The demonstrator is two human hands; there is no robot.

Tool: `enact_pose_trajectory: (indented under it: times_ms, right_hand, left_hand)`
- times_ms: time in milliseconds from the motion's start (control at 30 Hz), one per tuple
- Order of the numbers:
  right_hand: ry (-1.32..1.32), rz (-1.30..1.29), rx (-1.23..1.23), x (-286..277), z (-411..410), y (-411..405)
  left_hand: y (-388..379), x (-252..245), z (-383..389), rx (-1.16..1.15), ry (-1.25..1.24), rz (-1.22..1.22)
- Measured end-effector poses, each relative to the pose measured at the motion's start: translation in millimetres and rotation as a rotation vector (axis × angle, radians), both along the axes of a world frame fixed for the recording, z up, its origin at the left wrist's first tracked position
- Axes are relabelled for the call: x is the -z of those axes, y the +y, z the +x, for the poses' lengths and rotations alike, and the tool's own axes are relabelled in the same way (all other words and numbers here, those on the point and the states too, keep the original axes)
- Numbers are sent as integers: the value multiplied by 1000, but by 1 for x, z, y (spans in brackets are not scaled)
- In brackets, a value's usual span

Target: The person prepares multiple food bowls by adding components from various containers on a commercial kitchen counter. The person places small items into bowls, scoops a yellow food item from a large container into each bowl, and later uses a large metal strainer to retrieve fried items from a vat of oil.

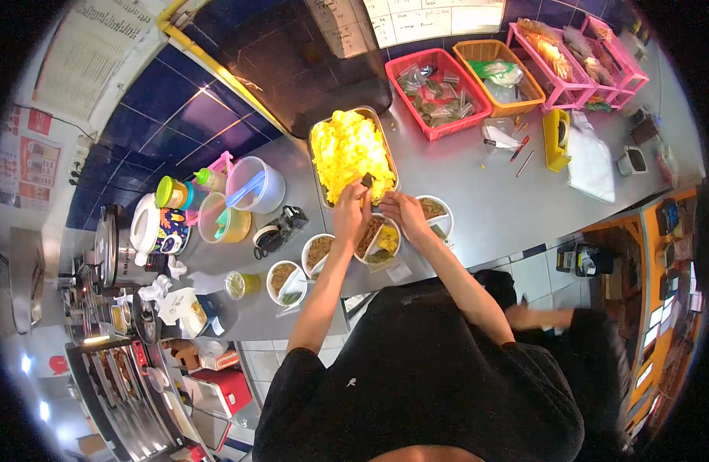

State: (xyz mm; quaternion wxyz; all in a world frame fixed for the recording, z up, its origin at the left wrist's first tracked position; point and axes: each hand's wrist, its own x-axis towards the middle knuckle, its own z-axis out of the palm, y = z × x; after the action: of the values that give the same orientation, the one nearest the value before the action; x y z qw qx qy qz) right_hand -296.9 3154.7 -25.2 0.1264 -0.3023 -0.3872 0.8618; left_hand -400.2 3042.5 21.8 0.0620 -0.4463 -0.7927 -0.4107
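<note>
A metal tray (315, 187) heaped with yellow scrambled egg (348, 147) lies before me. My left hand (351, 212) is at its near edge, gripping a small dark object (367, 180), perhaps the end of a utensil. My right hand (405, 212) has curled fingers by the tray's near right corner; whether it holds anything is unclear. Below and between the hands is a divided white bowl (382, 254) with brown food, yellow pieces and a green packet. Another divided bowl (438, 209) sits partly behind my right hand. Left of my left forearm are two more bowls (318, 256) (285, 282) with brown food.
A red basket (400, 110) of small packets and an orange basket (467, 55) stand at the back. Pens, a yellow dispenser (556, 141) and white plastic sheets (591, 164) lie right. Tubs (256, 187), tape and a green cup (241, 284) are left. Another person's arm (539, 317) is close on my right.
</note>
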Motion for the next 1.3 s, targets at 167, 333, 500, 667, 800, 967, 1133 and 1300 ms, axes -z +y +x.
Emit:
enact_pose_trajectory:
  times_ms: [167,333,500,667,800,967,1133,1300]
  right_hand:
    - [-44,-93,4,6,-18,6]
    - [32,-117,-29,11,-17,17]
    - [-151,119,-2,7,-19,24]
    - [-182,284,12,2,-18,22]
    - [-199,304,20,15,-21,30]
    - [-181,272,22,15,-22,31]
    - [-138,302,22,-9,-25,40]
    - [29,479,86,-56,6,66]
  left_hand:
    - [8,17,11,63,187,-12]
    - [18,7,5,65,-81,-44]
    - [16,5,-10,32,-182,-104]
    - [23,33,-6,98,-24,-90]
    - [31,24,-5,148,12,-53]
    - [25,16,-22,109,-153,-78]
    - [26,15,-25,-22,-317,10]
    - [21,-8,-23,-80,-503,243]
